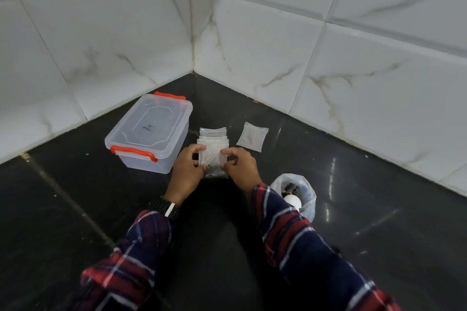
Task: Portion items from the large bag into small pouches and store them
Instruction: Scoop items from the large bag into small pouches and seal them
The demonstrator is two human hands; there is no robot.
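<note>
Both hands [188,171] [241,167] pinch a pouch [212,159], its dark contents indistinct.

Dark glossy floor [75,209], black tiles w/ a pale grout line running diagonally at left, meets white marbled wall tiles [278,45] in a corner. On it: clear plastic box [149,133] w/ lid on and orange clips, left of centre; stack of small clear pouches [213,137] just right of the box; single flat pouch [252,136] near the stack, apart from it; open plastic bag [294,194] at right w/ dark bits and sth white inside. Light reflections streak the floor at right.
</note>
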